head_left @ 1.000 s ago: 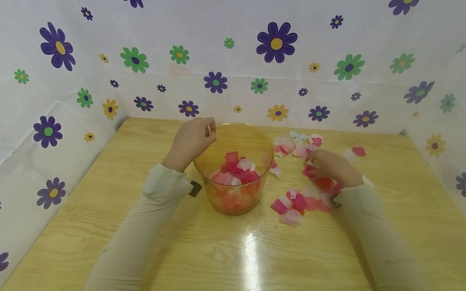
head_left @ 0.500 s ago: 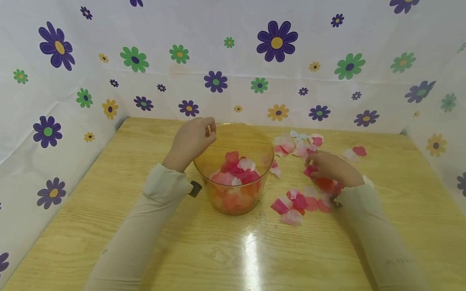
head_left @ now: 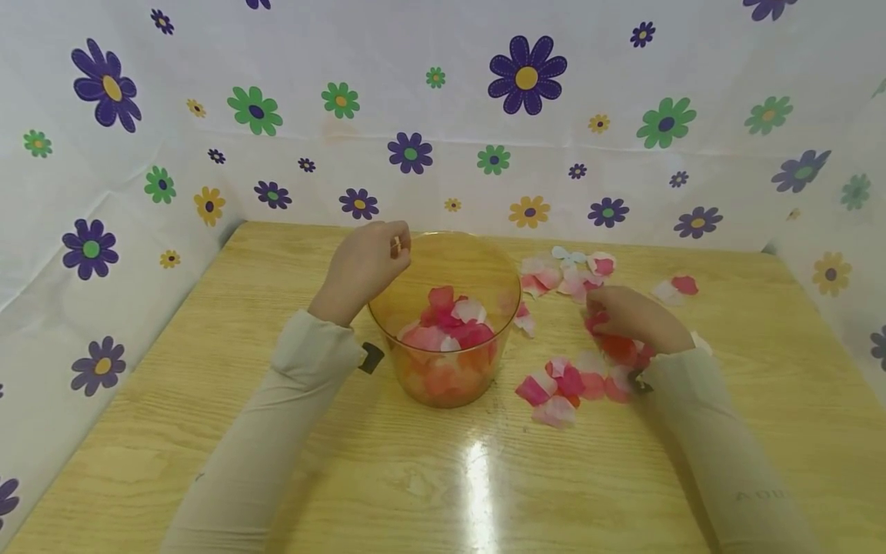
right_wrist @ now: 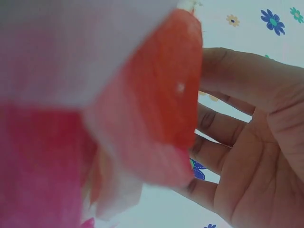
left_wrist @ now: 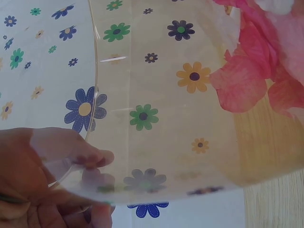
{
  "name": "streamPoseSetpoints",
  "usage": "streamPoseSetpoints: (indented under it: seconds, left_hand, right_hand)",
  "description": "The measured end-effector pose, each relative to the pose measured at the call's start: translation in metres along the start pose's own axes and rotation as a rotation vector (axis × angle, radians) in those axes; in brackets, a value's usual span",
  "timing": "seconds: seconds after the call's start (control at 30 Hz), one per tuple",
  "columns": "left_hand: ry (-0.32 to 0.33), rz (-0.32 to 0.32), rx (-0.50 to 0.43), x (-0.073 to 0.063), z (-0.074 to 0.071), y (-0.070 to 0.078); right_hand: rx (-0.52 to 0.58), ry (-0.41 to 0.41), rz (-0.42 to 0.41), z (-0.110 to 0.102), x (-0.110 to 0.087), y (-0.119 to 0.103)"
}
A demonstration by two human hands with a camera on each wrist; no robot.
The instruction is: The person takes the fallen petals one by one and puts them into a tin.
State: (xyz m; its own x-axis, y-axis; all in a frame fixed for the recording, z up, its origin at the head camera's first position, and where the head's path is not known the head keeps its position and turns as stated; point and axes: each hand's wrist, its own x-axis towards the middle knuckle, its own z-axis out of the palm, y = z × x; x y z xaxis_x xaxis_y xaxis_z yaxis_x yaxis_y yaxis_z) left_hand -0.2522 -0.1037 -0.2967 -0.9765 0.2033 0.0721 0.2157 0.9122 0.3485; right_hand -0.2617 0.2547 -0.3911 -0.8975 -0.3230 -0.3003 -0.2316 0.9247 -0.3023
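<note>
Pink, red and white petals (head_left: 621,350) lie under the right hand (head_left: 633,315), to the right of a clear amber container (head_left: 460,261). This hand's grip is curved, thumb and fingers bent round some of those petals; blurred ones fill much of the right wrist view.

The container stands upright on the wooden desk (head_left: 388,477), with more petals (head_left: 450,323) heaped in its bottom. At its far left edge the left hand (head_left: 361,265) pinches the rim, thumb and fingers on either side.

A loose cluster (head_left: 561,392) sits nearer the person, right of the container. Farther back is another group (head_left: 543,278), a pale blue piece (head_left: 567,255) at its far edge; a white and a red petal (head_left: 684,285) lie apart, farther right.

Light sleeves cover both forearms, a small black piece (head_left: 371,358) beside the left cuff. Behind the desk hangs white cloth (head_left: 443,38) printed with purple, green and yellow flowers.
</note>
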Motion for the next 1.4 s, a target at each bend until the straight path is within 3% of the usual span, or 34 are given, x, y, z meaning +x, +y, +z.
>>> streamPoseSetpoints:
  seconds: [0.2, 0.6, 0.93, 1.03, 1.27, 1.4]
  left_hand:
    - [-0.003, 0.000, -0.001, 0.000, -0.001, 0.001]
    - [0.004, -0.014, 0.004, -0.001, -0.001, 0.001]
    - [0.031, 0.017, 0.015, -0.002, -0.001, 0.002]
    - [0.030, 0.016, 0.015, -0.002, -0.001, 0.001]
    - [0.024, 0.020, 0.008, -0.002, 0.000, 0.000]
    - [0.025, 0.020, -0.001, -0.002, 0.000, 0.000]
  right_hand:
    - [0.002, -0.018, -0.006, -0.003, -0.001, 0.001]
    - [0.077, 0.035, -0.018, -0.015, -0.012, -0.005]
    - [0.077, 0.135, 0.004, -0.022, -0.018, -0.012]
    - [0.102, 0.243, -0.046, -0.029, -0.026, -0.023]
    - [0.095, 0.526, -0.384, -0.055, -0.040, -0.063]
    - [0.069, 0.578, -0.529, -0.074, -0.044, -0.095]
